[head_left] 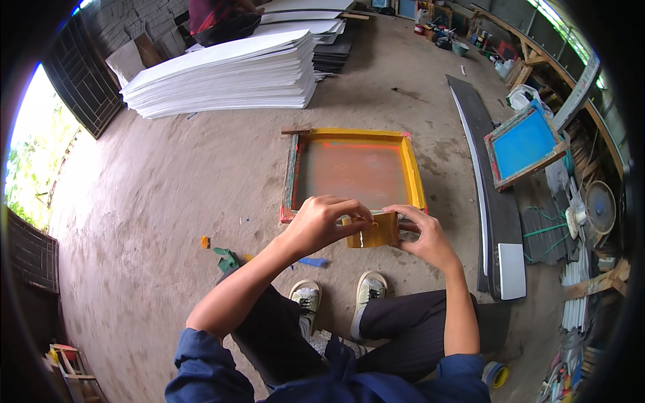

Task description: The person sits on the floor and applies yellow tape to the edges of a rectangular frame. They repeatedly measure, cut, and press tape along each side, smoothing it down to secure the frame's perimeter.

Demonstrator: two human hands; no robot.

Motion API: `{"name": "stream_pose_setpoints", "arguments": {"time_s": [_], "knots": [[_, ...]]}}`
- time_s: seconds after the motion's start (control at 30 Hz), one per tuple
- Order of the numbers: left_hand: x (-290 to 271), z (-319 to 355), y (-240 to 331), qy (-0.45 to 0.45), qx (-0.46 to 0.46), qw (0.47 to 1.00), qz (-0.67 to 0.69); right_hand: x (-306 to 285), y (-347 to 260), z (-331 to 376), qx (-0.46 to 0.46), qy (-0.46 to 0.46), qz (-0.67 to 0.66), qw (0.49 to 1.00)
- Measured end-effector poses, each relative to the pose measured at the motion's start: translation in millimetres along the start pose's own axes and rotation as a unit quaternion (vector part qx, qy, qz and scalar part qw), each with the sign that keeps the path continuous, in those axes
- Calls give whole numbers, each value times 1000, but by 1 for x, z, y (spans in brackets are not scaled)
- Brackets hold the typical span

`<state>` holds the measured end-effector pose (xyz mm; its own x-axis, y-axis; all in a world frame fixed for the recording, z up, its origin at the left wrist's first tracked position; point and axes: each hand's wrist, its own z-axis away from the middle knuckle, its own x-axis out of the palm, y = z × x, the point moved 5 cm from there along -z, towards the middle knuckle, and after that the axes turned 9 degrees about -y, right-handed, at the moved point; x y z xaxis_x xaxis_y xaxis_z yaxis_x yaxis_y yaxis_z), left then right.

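Note:
A wide roll of amber-brown packing tape [379,232] is held up between my two hands, just over the near edge of a wooden mesh screen frame. My right hand [424,236] grips the roll from its right side, thumb and fingers closed round it. The left hand [329,220] has its fingers bent at the roll's left side, pinched near a pale strip along the tape. Flat on the floor lies the screen frame [414,171], with yellow along its far and right sides and greyish-red mesh [353,171].
Green scraps [227,260], a blue scrap [312,262] and an orange piece [205,242] lie to the left. A tall stack of white sheets [222,77] stands behind, near a seated person [222,20]. Rightward are a blue-mesh frame [525,144], a long dark board [494,201] and a fan [599,208].

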<state>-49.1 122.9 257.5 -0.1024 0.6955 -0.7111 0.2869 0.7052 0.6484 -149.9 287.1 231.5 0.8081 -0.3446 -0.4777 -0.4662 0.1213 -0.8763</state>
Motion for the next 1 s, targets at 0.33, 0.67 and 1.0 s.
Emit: {"name": "stream_pose_setpoints", "arguments": {"time_s": [0.33, 0.67, 1.0], "knots": [[45, -2, -30, 20, 1, 997, 70, 31, 81, -4, 134, -108, -274, 946], [66, -10, -42, 74, -126, 986, 84, 24, 44, -11, 6, 156, 17, 988], [92, -9, -41, 50, -56, 989, 126, 13, 38, -7, 10, 252, 203, 946]]}}
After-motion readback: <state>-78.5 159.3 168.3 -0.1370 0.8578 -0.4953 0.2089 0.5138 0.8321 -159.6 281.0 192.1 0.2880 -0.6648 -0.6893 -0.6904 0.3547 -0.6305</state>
